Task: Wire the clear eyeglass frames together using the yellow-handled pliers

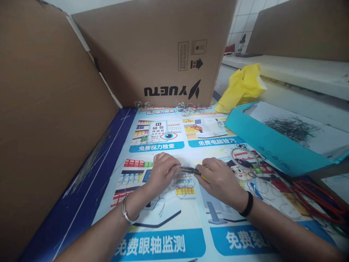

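My left hand is closed in a pinch on a thin wire eyeglass frame that hangs just above the printed poster covering the table. My right hand is closed around small pliers with a yellow handle, whose tip meets the frame between the two hands. A silver bangle sits on my left wrist and a black band on my right wrist.
Cardboard walls stand at the left and at the back. A teal box lid at the right holds a heap of metal wire parts. A yellow bag lies behind it. Red cords lie at the right edge.
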Available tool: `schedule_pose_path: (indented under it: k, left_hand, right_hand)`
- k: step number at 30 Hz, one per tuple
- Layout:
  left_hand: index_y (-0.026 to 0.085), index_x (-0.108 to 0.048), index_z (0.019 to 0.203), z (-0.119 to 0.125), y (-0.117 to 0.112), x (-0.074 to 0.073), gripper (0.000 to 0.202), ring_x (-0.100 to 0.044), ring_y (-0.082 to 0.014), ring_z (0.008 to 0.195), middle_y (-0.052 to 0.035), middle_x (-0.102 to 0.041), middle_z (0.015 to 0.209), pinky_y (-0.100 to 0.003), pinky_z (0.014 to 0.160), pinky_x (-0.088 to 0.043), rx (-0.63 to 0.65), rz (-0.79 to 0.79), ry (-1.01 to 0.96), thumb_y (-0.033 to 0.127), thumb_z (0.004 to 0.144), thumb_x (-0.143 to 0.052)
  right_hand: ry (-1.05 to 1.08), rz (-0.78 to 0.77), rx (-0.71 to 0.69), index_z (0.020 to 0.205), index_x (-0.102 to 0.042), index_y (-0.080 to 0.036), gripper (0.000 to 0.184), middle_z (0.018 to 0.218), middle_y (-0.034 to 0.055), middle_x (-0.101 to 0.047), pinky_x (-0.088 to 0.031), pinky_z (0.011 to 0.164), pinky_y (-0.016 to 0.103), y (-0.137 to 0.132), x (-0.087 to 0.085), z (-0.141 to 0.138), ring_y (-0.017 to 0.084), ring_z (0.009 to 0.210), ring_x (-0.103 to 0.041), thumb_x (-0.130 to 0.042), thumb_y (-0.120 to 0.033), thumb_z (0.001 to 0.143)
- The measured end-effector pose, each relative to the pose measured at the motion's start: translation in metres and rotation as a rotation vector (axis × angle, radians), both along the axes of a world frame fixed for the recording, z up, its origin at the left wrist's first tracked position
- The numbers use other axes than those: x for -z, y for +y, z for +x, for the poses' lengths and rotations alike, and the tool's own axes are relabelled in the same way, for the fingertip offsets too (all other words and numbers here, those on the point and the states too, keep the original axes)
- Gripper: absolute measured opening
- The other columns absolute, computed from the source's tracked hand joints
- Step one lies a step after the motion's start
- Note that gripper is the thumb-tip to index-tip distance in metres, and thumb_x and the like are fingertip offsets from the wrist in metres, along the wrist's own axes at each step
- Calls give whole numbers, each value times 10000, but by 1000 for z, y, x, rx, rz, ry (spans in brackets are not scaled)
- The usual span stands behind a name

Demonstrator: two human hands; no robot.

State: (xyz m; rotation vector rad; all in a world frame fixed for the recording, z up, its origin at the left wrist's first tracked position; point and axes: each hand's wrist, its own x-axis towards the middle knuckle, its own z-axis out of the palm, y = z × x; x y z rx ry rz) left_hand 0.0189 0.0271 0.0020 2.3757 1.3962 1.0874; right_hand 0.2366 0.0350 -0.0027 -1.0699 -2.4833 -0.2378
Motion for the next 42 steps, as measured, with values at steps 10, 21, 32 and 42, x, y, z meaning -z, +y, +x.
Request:
schedule_pose_path:
  k: [10, 21, 32, 42]
  left_hand:
    - [195, -583, 762, 3, 0, -2, 136, -564, -148, 740, 3, -626, 728, -310, 765, -405, 9, -107, -119, 197, 866, -496]
    - [195, -579, 763, 3, 0, 2, 124, -568, -138, 737, 18, -638, 735, -285, 763, -407, -11, -154, -116, 189, 860, -500]
    - [202, -576, 793, 1, 2, 5, 124, -570, -142, 748, 12, -638, 746, -290, 765, -405, 19, -76, -38, 175, 868, -482]
    - [203, -575, 776, 1, 3, 6, 140, -572, -138, 737, 16, -637, 734, -289, 768, -403, 27, -84, -34, 157, 866, -477]
  right_hand:
    - [-2, 4, -7, 879, -638, -162, 185, 845, 89, -582, -358, 717, 322, -1, 0, 0, 212, 814, -496, -501, -285, 876]
    - [-16, 13, -20, 874, -636, -159, 181, 842, 91, -582, -361, 708, 320, 0, 1, 0, 212, 805, -496, -499, -277, 874]
    - [43, -66, -24, 862, -648, -164, 173, 812, 76, -593, -408, 705, 292, -1, 2, -1, 189, 802, -546, -510, -268, 875]
    - [46, -153, 5, 842, -654, -177, 187, 771, 54, -610, -419, 672, 250, -4, 1, -2, 160, 766, -581, -500, -277, 879]
